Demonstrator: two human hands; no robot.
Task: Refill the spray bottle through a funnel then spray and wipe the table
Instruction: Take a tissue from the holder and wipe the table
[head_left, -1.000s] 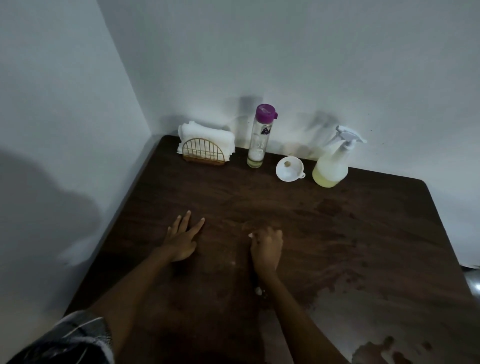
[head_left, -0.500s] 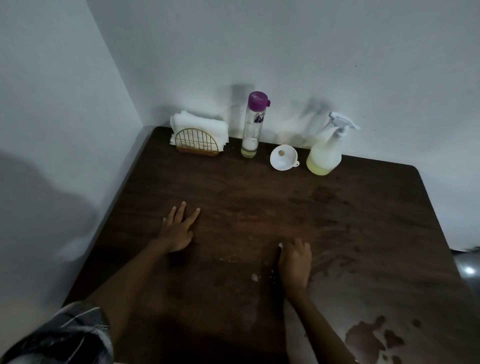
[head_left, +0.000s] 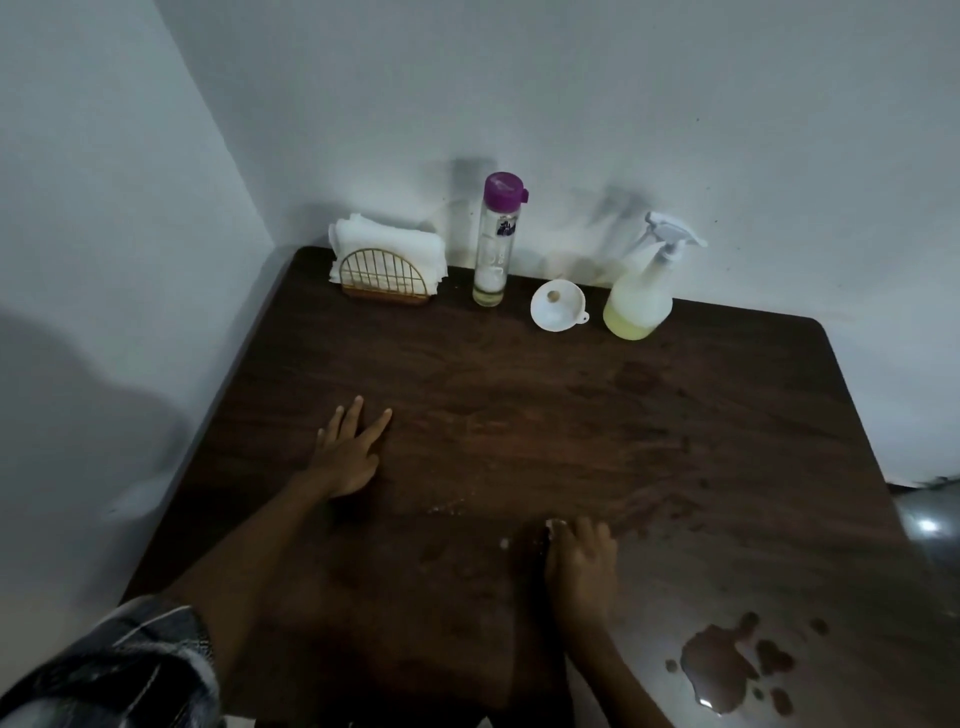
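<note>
My right hand (head_left: 581, 558) presses a small wad of white tissue (head_left: 555, 525) onto the dark wooden table (head_left: 519, 405); only a sliver of the tissue shows past my curled fingers. My left hand (head_left: 347, 451) lies flat on the table with fingers spread, holding nothing. At the back stand a spray bottle (head_left: 644, 291) with yellowish liquid low inside, a white funnel (head_left: 558, 305) lying mouth up, and a tall clear bottle with a purple cap (head_left: 496, 244).
A gold wire holder with white napkins (head_left: 387, 267) stands in the back left corner. Puddles of liquid (head_left: 724, 670) lie at the front right. Small white tissue crumbs (head_left: 447, 506) dot the table between my hands. Walls close off the left and back.
My right hand slid with the tissue to the right and towards me across the table. My left hand stayed flat in place.
</note>
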